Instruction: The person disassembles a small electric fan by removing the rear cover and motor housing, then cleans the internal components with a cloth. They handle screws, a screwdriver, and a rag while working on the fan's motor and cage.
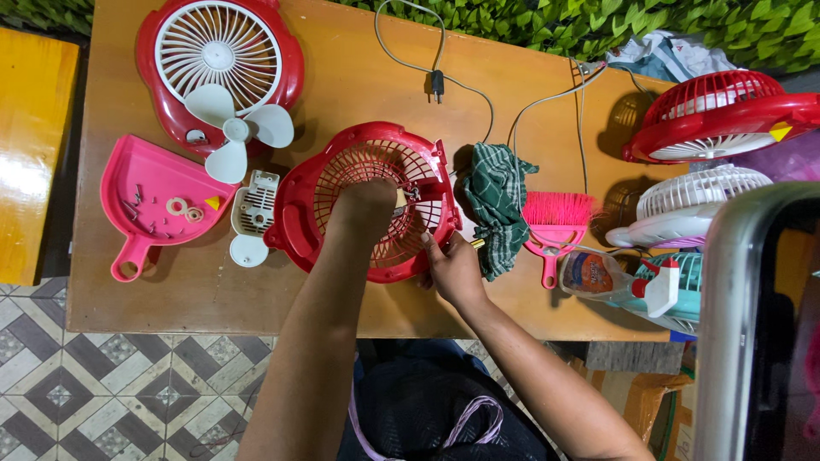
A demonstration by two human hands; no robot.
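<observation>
1. Centrally in the head view, the left hand [366, 207] closes around a small tool inside the red fan grille housing [371, 201].
2. The right hand [453, 269] pinches its near-right rim, seemingly to steady it; the pink dustpan [154, 201] at left collects loose screws.

Both forearms come in bare, no sleeves, no rings on the hands [410, 239], dark trousers with pale purple cords below.
</observation>
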